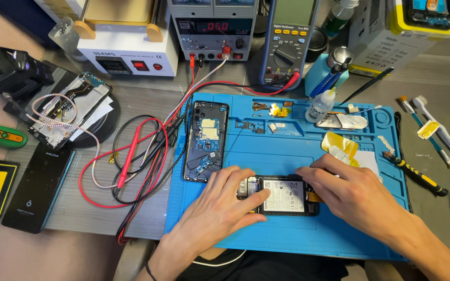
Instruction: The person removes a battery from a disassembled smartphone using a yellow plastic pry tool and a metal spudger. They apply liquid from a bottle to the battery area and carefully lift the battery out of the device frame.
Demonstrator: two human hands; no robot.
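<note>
Steadying the opened phone [283, 195] calls for both hands. Head view: the phone lies back-up with its battery exposed, on the blue work mat [339, 229] near the front edge of the surface. The left hand [220, 208] has its grip closed around the phone's left end, thumb along the lower edge. The right hand [355, 195] presses extended fingers on the upper right edge, grasping nothing that shows. Judged advice: keep finger pressure on the frame, not the battery, and hold the phone flat. A second opened phone [205, 140] lies just beyond the left hand, near the red and black test leads [131, 156]; a small white bottle [321, 106] stands well apart.
</note>
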